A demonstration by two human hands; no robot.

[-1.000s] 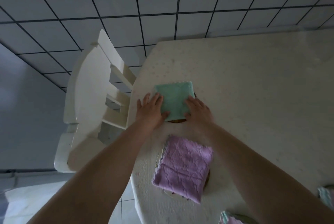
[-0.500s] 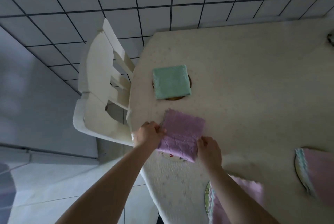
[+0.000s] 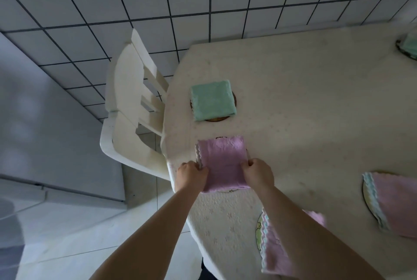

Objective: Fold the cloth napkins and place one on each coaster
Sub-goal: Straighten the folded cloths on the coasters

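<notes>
A folded pink napkin (image 3: pixel 222 162) lies over a coaster (image 3: pixel 230 191) near the table's left edge. My left hand (image 3: pixel 190 176) grips its left side and my right hand (image 3: pixel 258 172) grips its right side. Beyond it a folded green napkin (image 3: pixel 212 99) rests on a round wooden coaster (image 3: pixel 220 119). Another pink napkin (image 3: pixel 275 255) lies on a coaster (image 3: pixel 259 227) under my right forearm. A pink napkin with a pale blue edge (image 3: pixel 397 203) covers a coaster (image 3: pixel 366 198) at the right. A green napkin on a coaster (image 3: pixel 409 45) shows at the far right edge.
The table (image 3: pixel 304 103) has a cream patterned cloth. A white plastic chair (image 3: pixel 130 103) stands against its left side, over a tiled floor (image 3: pixel 112 8). A grey-white wall or cabinet (image 3: pixel 45 133) fills the left of the view.
My hands left the green napkin and came back to the pink one, taking hold of its two sides and setting it squarer on its coaster. The view shifted and more of the table's right side shows.
</notes>
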